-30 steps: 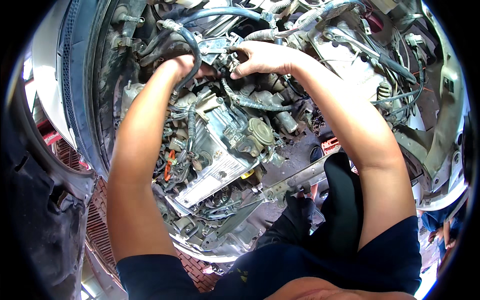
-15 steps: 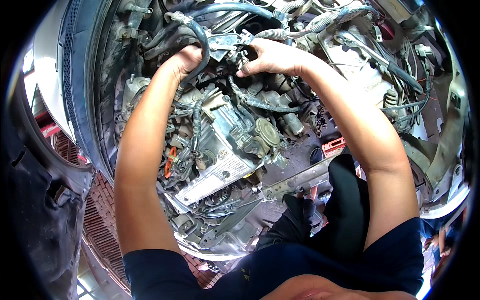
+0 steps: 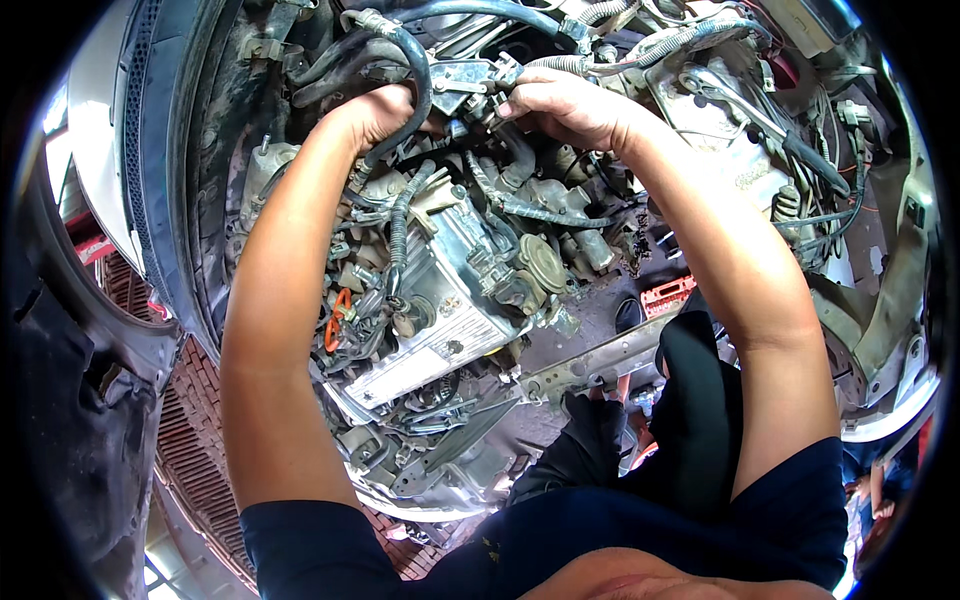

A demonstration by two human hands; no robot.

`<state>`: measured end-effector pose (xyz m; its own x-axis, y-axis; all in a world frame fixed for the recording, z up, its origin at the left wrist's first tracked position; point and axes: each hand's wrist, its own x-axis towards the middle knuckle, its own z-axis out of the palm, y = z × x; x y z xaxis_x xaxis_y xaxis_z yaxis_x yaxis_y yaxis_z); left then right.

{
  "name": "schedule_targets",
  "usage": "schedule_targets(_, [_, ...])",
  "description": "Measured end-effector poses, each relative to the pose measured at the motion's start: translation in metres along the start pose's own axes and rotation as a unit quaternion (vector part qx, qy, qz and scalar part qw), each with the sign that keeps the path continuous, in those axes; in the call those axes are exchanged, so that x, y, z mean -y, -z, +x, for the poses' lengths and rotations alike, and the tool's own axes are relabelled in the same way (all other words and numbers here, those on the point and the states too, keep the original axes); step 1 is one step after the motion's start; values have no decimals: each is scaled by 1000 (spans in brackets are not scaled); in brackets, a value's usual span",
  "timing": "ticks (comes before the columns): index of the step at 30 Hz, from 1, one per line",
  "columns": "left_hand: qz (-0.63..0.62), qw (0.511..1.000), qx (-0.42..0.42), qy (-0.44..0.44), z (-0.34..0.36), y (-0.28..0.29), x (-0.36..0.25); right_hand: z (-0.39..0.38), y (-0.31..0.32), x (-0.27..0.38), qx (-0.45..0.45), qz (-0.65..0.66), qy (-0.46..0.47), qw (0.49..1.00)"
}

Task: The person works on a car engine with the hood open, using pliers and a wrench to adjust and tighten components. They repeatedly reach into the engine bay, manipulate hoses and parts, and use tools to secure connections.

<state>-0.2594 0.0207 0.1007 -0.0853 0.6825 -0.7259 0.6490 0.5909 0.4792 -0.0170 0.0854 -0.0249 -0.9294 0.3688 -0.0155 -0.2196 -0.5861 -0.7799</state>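
Note:
In the upper middle of an open engine bay, my left hand (image 3: 382, 113) reaches in behind a thick black hose (image 3: 423, 85). Its fingertips are hidden under a grey metal bracket (image 3: 462, 78). On the bracket's other side, my right hand (image 3: 572, 108) is closed, thumb and fingers bent against small parts at the bracket's edge. What they grip is too small to make out. A small blue piece (image 3: 457, 129) shows below the bracket, between the hands. Below them sits the engine with its ribbed metal cover (image 3: 430, 345) and a round cap (image 3: 542, 262).
An orange clip-like piece (image 3: 338, 318) lies among wiring left of the cover. Corrugated wire looms (image 3: 690, 45) run along the upper right, near a metal lever with a dark grip (image 3: 790, 140). A metal crossbar (image 3: 590, 366) spans the front, with a red-orange case (image 3: 667, 296) beyond it.
My right hand has shifted slightly right and its thumb has bent inward. A dark curved hose and the blue piece now show below the bracket. My left hand stays behind the hose.

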Motion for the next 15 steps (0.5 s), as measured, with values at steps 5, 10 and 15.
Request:
schedule_targets(5, [80, 993, 50, 74, 10, 1, -4, 3, -6, 7, 38, -50, -39, 997])
schedule_targets(10, [117, 984, 41, 126, 37, 6, 6, 1, -5, 11, 44, -87, -48, 994])
schedule_targets(15, [-16, 998, 49, 42, 41, 7, 39, 3, -5, -1, 12, -86, -8, 996])
